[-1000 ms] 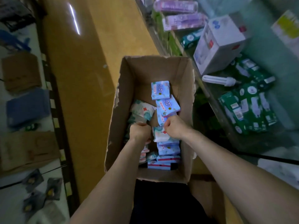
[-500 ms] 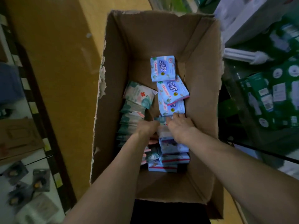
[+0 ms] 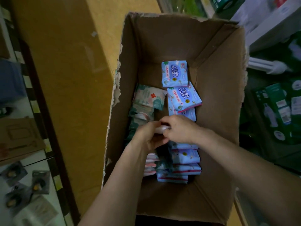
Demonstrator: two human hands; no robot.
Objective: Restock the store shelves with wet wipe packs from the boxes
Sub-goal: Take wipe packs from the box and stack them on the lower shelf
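Note:
An open cardboard box (image 3: 216,66) fills the middle of the view. Inside lie several blue wet wipe packs (image 3: 175,73) in a row on the right and several green floral packs (image 3: 149,97) on the left. Both hands are down in the box, side by side. My left hand (image 3: 149,136) and my right hand (image 3: 180,129) together grip a pale pink-white pack (image 3: 161,128) between them, just above the rows. Most of that pack is hidden by my fingers.
A yellow wooden counter (image 3: 70,79) runs along the box's left side. Shelves at the right hold green product boxes (image 3: 280,108), a white carton (image 3: 267,18) and a white tube-shaped item (image 3: 267,66). Small dark packets (image 3: 39,181) lie at lower left.
The view has closed in on the box. Both hands came together and lifted a pale pack from between the rows.

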